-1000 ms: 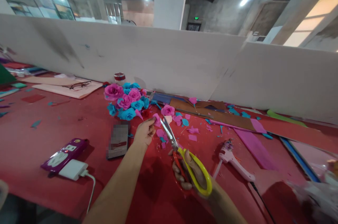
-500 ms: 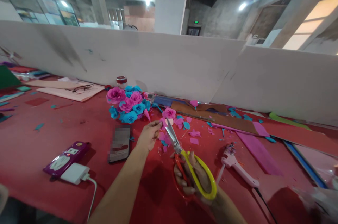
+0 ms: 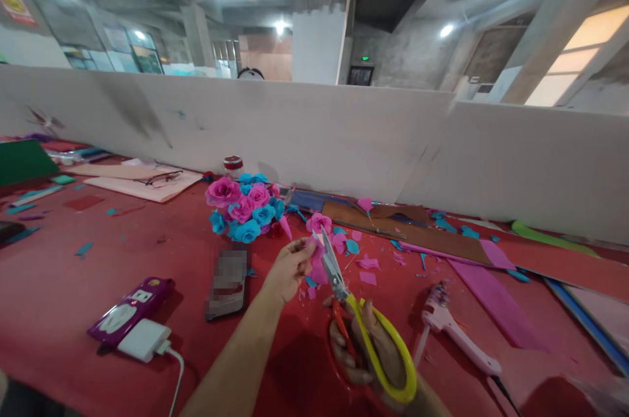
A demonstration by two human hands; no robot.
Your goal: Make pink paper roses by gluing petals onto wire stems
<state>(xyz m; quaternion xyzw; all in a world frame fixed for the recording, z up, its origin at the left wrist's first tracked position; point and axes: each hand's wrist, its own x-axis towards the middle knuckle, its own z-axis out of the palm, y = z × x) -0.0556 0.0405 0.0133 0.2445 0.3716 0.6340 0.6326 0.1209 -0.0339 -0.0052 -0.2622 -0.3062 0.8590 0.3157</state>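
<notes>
My left hand (image 3: 289, 267) pinches a small piece of pink paper (image 3: 318, 263) between thumb and fingertips. In my right hand (image 3: 356, 338) is a pair of scissors (image 3: 388, 364) with one yellow and one red handle, its blades slightly apart and right beside the pink paper. Whether the blades touch the paper I cannot tell. Just beyond the tips lies a pink paper rose (image 3: 319, 223). Left of it stands a bunch of pink and blue paper roses (image 3: 246, 207). Pink and blue scraps (image 3: 367, 263) are scattered around the blades.
A pink glue gun (image 3: 457, 332) lies to the right with its cord. On the left are a phone (image 3: 228, 286), a purple power strip (image 3: 130, 312) and a white charger (image 3: 145, 340). Paper strips (image 3: 432, 233) line the back, below a white partition (image 3: 314, 135).
The view has tilted up a little, so the table sits lower. My left hand has brought the pink paper up against the scissors, and more of the paper shows beside the blades.
</notes>
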